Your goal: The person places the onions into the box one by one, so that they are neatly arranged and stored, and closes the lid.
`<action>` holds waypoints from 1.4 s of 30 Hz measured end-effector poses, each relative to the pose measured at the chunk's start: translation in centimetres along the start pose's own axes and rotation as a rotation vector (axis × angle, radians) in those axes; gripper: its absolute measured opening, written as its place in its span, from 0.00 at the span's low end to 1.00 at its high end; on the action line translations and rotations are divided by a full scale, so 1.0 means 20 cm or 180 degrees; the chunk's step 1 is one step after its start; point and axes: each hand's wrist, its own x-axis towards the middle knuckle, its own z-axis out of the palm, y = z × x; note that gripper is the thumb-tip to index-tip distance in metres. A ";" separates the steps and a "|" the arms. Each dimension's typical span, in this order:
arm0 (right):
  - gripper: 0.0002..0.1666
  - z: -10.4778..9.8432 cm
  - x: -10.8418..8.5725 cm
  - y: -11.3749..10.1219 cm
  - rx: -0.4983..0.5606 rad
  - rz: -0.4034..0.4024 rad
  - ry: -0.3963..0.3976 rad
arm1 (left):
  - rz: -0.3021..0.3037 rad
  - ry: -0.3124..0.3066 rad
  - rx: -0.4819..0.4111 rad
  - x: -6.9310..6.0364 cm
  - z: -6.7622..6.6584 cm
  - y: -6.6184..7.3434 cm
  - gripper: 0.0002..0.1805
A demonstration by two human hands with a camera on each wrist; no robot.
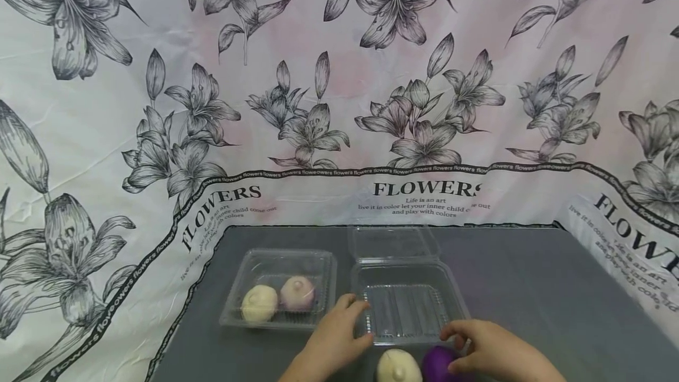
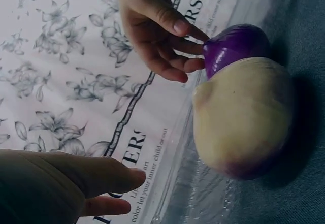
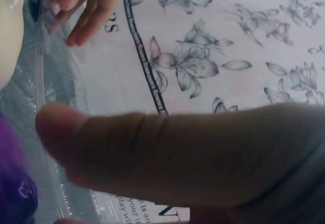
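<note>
An open clear plastic clamshell box point(image 1: 405, 305) sits in the middle of the table, its lid tipped back. My left hand point(image 1: 334, 335) is at its left side with fingers spread and nothing held. In front of the box lie a round cream thing with a small nub and purplish underside point(image 2: 244, 117) and a glossy purple round one point(image 2: 238, 46), side by side. My right hand point(image 1: 493, 346) is by the purple one, fingers loosely bent; in the head view its thumb overlaps that thing, and whether it touches cannot be told.
Left of the open box stands a closed clear box point(image 1: 281, 255) with two round nubbed things inside, one cream point(image 1: 260, 303) and one pinkish point(image 1: 297, 293). A flower-printed cloth point(image 1: 318, 193) hangs behind and beside the grey table point(image 1: 530, 287).
</note>
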 end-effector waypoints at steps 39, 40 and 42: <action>0.40 0.28 -0.03 0.22 -0.1073 -0.0577 0.0554 | -0.0197 -0.0247 0.0116 0.00 0.06 -0.01 0.29; 0.40 0.28 -0.04 0.24 -0.1048 -0.0633 0.0572 | -0.0191 -0.0251 0.0113 0.00 0.06 -0.01 0.29; 0.39 0.29 -0.04 0.26 -0.0967 -0.0701 0.0570 | -0.0182 -0.0261 0.0093 0.00 0.06 -0.01 0.29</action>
